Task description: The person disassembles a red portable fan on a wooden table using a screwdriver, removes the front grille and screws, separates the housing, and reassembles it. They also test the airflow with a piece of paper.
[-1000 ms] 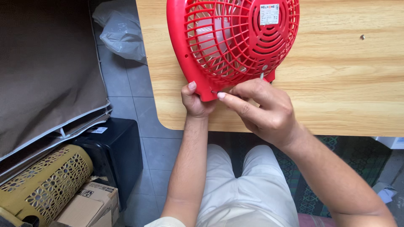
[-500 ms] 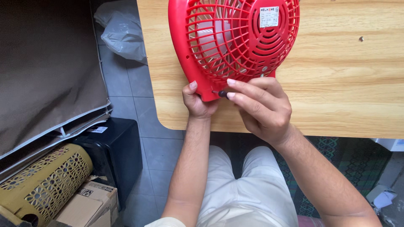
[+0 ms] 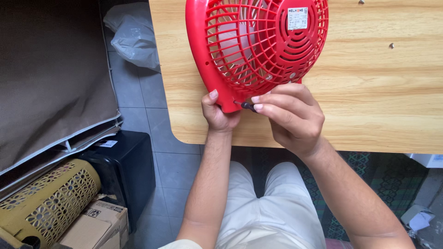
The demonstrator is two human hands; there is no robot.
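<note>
A wooden table (image 3: 369, 106) over grey floor tiles carries a red fan (image 3: 251, 46) near its front edge. The left hand (image 3: 219, 115) grips the fan's base; the right hand (image 3: 290, 117) pinches a small dark screwdriver (image 3: 247, 106) against it.

Fan (image 3: 258, 46) on table (image 3: 369, 106); boxes (image 3: 99, 226) lower left on floor.

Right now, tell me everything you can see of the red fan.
The red fan looks like glossy plastic: a round grille of ribs and rings, a small white label at its hub and pale blades behind. It stands tilted on the wooden table near the front edge. The left hand holds its lower rim; the right hand pinches a small dark tool against that rim.
</note>
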